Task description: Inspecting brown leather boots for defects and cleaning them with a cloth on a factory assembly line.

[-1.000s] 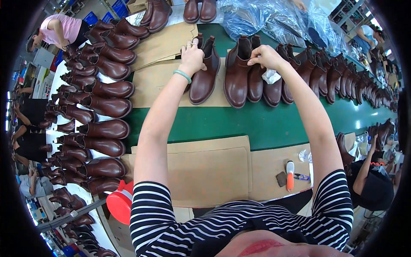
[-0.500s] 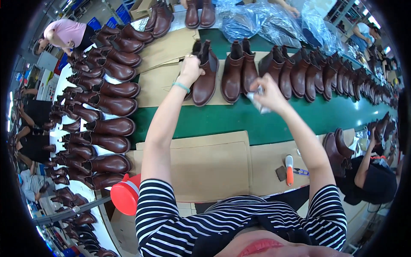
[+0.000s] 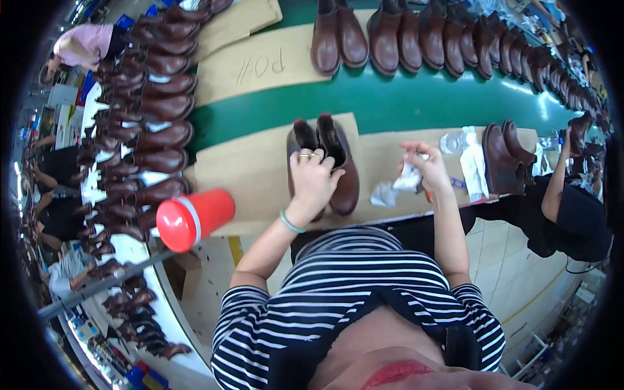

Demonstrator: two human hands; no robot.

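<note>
We are gripping a pair of brown leather Chelsea boots (image 3: 346, 190) in front of us.
Our left hand (image 3: 314, 177) is pinching their adjoining shafts together, probably to hold both as one; our right hand (image 3: 430, 170) is pinching a crumpled white wad (image 3: 409, 178), cloth or tissue we cannot tell. The boots are pointing toes toward us over flat tan cardboard (image 3: 227, 156), likely shielding smooth leather from the glossy green tabletop (image 3: 416, 104). Beyond, matching boots (image 3: 385, 42) are standing in a row.
</note>
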